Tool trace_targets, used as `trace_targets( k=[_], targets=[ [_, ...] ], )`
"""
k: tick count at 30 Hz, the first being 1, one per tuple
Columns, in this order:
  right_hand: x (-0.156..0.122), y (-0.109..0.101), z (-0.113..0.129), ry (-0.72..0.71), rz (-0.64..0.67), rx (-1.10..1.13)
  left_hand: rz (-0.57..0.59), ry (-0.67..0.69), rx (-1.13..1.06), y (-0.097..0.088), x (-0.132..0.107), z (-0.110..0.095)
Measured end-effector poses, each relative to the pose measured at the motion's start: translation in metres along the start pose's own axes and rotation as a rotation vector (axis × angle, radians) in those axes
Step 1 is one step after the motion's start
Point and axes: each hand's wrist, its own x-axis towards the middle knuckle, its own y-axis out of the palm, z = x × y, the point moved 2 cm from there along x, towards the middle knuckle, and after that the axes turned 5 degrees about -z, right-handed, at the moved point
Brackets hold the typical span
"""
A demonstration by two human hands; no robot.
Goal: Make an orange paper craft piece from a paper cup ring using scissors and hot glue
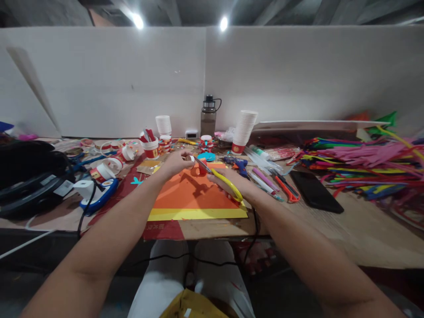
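Observation:
My left hand (177,162) is closed on a small red and white paper cup piece (191,159), held above the orange paper sheet (188,194). My right hand (228,181) grips yellow-handled scissors (222,177), whose blades point left and up toward the cup piece. A red scrap (202,167) hangs just under the blades. Under the orange sheet lies a yellow sheet (198,214).
Stacked white paper cups (245,128), a dark water bottle (208,115), cut red cups (151,148), a blue glue gun (239,164), pens, an orange cutter (287,188), a black phone (316,191) and coloured pipe cleaners (364,163) crowd the table. A black bag (29,172) sits left.

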Motion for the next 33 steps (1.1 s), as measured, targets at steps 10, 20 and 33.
trace_targets(
  k=[10, 20, 33],
  targets=[
    [-0.002, -0.005, 0.003, 0.016, 0.017, 0.113, -0.182, 0.273, 0.458, -0.017, 0.014, 0.006],
    [0.008, -0.009, 0.004, -0.231, -0.386, 0.433, -0.248, -0.218, -0.553, -0.032, 0.02, 0.014],
    [0.02, 0.013, -0.012, -0.324, -0.585, 0.519, -0.14, -0.477, -0.989, -0.023, 0.025, 0.03]
  ],
)
